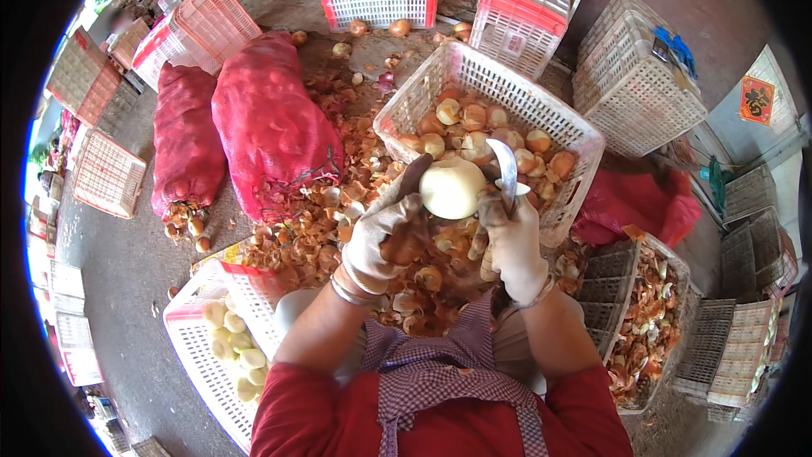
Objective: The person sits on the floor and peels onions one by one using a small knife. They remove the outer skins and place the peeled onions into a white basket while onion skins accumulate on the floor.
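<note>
My left hand, in a soiled pale glove, grips a peeled whitish onion from its left side. In the gloved fist of my right hand is a knife, its short curved blade pointing up. A small pale piece, perhaps cut onion, shows beside the blade. Just beyond both hands, a white plastic crate holds unpeeled brown onions. Below the hands, loose onion skins cover the floor between my knees.
Peeled onions lie in a white-and-red crate at my left. A crate of peelings stands at my right. Two filled red mesh sacks lie ahead left. Stacked crates rise at the far right.
</note>
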Demonstrator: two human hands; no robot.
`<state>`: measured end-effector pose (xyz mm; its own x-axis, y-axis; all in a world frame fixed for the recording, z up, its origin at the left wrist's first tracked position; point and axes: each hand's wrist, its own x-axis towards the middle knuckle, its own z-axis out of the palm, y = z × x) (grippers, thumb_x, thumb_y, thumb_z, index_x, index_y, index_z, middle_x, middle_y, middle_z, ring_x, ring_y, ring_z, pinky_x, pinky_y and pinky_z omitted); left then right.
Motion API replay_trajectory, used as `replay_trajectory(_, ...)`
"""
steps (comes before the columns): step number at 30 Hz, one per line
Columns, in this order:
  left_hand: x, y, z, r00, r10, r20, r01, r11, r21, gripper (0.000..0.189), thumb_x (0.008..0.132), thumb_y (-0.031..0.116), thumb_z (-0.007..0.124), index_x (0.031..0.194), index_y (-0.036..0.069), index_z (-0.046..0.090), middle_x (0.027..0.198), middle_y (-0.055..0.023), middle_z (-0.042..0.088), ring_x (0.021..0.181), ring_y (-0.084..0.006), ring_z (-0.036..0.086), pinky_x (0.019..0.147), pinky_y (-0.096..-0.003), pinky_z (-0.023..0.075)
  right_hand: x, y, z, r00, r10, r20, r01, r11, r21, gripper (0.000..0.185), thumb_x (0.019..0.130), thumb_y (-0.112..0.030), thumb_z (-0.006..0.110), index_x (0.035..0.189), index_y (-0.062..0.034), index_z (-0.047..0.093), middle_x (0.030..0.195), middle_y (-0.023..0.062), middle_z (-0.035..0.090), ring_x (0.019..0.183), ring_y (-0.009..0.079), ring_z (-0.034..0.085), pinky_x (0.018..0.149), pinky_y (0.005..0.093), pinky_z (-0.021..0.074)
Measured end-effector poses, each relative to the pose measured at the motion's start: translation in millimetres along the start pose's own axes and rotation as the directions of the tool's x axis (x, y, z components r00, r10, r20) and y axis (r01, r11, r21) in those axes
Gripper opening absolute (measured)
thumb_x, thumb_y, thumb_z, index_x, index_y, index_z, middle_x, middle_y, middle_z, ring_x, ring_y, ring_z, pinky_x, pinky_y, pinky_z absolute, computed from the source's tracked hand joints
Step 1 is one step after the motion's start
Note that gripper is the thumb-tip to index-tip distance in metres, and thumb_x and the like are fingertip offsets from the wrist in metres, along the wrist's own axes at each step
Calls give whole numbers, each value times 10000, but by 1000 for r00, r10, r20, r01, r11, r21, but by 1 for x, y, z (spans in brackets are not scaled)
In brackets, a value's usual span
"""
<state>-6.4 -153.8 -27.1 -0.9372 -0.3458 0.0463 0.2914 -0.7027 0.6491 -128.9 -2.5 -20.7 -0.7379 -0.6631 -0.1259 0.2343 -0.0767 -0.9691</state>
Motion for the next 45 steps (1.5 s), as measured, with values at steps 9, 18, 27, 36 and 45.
replay_trajectory(9, -2, 3, 4, 993, 118, 29, -118, 878, 464, 857, 868, -114, 685, 1619, 46, 305, 1470, -130, 546, 1269, -214, 579, 995, -347, 536, 12, 3, -24, 938, 293, 185, -340, 882, 327, 465, 1012, -415, 662, 1265, -40, 556, 832, 95, 640, 518, 169, 576, 413, 374, 514)
replay_trajectory(18, -10, -14, -4, 969, 246, 29, -162, 544, 823, 1143, 659, 149, 944, 1600, 35, 304, 1447, -172, 548, 1317, -259, 551, 1126, -389, 468, -19, 20, 4, 955, 124, 271, -149, 986, 75, 561, 1066, -445, 515, 1393, 11, 508, 767, 23, 638, 491, 97, 574, 398, 247, 512)
replay_trajectory(27, -46, 52, 0, 811, 563, -157, -358, 691, 628, 1037, 640, 30, 919, 1532, -5, 392, 1200, -97, 638, 1097, -178, 638, 923, -334, 579, -11, 68, -17, 904, 372, 211, -323, 918, -231, 383, 1063, -325, 549, 1304, -28, 571, 817, 53, 638, 529, 135, 574, 415, 303, 465)
replay_trajectory(36, -247, 131, -121, 361, 589, -723, -183, 805, 564, 854, 724, 158, 899, 1455, 32, 476, 1159, -129, 654, 923, -204, 694, 754, -318, 601, -6, 95, -14, 870, 493, 8, -473, 839, -268, 325, 1023, -312, 662, 1254, -109, 560, 850, 23, 609, 492, 168, 532, 405, 358, 464)
replay_trajectory(45, -423, 131, -347, 44, 356, -934, -430, 850, 303, 466, 1000, 424, 636, 1401, 209, 537, 1266, -55, 591, 1055, -249, 606, 801, -452, 575, -46, 85, 28, 794, 597, -112, -597, 735, -320, 331, 950, -314, 734, 1181, -140, 572, 848, 28, 581, 482, 180, 513, 402, 362, 462)
